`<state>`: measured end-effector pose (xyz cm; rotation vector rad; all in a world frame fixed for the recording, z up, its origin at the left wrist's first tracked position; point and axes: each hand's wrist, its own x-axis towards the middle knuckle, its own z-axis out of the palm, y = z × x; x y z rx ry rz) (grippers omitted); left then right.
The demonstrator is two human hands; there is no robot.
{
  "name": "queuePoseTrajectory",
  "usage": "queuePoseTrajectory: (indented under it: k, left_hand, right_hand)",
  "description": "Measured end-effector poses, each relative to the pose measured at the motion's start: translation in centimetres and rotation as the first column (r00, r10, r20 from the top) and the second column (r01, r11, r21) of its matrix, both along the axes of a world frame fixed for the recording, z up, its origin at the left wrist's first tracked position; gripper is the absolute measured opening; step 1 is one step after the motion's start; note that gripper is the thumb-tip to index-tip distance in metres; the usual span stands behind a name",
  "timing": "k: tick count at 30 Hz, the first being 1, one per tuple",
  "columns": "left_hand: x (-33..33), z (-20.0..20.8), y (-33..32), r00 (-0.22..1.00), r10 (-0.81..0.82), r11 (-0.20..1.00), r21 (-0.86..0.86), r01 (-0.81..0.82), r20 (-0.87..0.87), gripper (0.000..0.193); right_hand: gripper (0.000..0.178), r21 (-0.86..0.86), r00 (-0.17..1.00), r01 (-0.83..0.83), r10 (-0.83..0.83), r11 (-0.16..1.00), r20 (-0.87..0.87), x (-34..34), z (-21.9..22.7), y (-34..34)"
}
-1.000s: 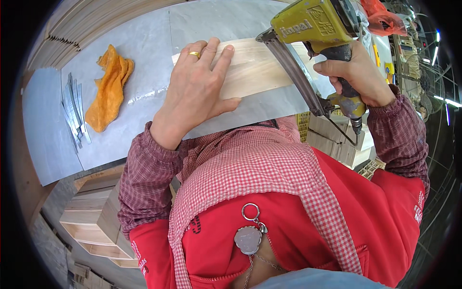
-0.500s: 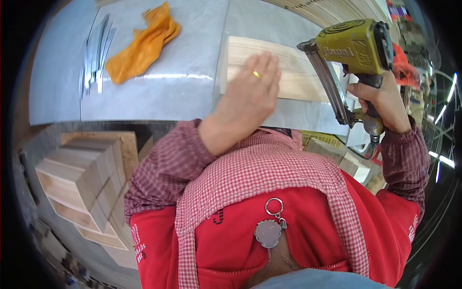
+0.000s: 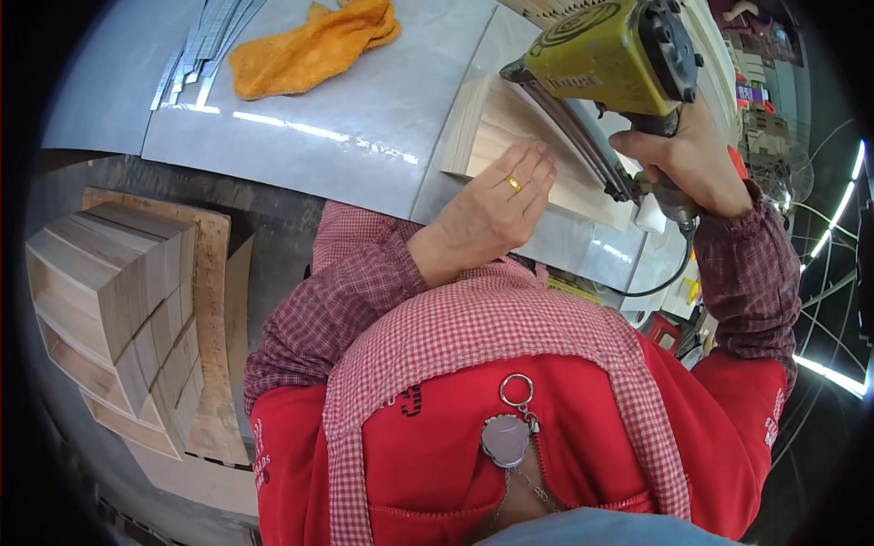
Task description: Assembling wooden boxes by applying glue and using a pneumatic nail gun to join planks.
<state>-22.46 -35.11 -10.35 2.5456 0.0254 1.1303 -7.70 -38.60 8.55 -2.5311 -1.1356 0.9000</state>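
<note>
In my right hand (image 3: 696, 159) is a yellow air-powered nail gun (image 3: 592, 50), its fingers wrapped round the black handle. The gun's long metal magazine slants over a pale wooden box (image 3: 510, 123) on the table. Its nose sits above the box's far left part; I cannot tell whether it touches. My left hand (image 3: 496, 205), with a gold ring on one finger, lies at the near side of the box. Its fingers are stretched out close together, the tips over the wood; the thumb is hidden. A dark hose (image 3: 669, 278) hangs from the gun's handle.
On the grey tabletop (image 3: 300, 159) lie an orange cloth (image 3: 314, 55) and several metal strips (image 3: 209, 45). Stacked wooden boxes (image 3: 118, 300) stand low at the left before a board (image 3: 211, 318). More wood pieces (image 3: 546, 7) lie at the far edge.
The nail gun has moved left and away from me, over the box's left part. My left hand has slid from the wood's top toward its near side. The view has turned.
</note>
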Motion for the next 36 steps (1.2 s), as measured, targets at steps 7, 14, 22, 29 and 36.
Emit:
queuePoseTrajectory:
  k: [7,14,22,29,36]
  left_hand:
    - [0.2,-0.5,0.1,1.0,0.002,1.0,-0.019,-0.002,0.007,0.032]
    - [0.2,-0.4,0.0,1.0,-0.003,1.0,-0.007,0.003,0.008,0.032]
    - [0.3,-0.7,0.6,0.999,-0.015,1.0,-0.012,0.016,0.032,0.028]
    - [0.5,-1.5,1.1,0.994,-0.035,0.999,-0.025,0.037,0.101,0.022]
    - [0.3,-1.8,0.9,0.996,-0.01,1.0,-0.017,0.012,0.089,0.021]
  right_hand:
    - [0.017,-0.035,0.996,0.087,-0.087,0.996,0.002,-0.6,0.5,0.2]
    - [0.017,0.048,0.998,0.055,-0.055,0.997,-0.007,-1.1,0.2,0.0]
    - [0.039,0.144,0.979,-0.186,0.172,0.972,0.107,-0.3,-0.5,-0.7]
    - [0.039,0.215,0.958,-0.28,0.286,0.936,0.001,-0.3,-1.0,-0.9]
    - [0.037,0.177,0.839,-0.538,0.503,0.824,0.208,0.3,-1.3,-1.3]
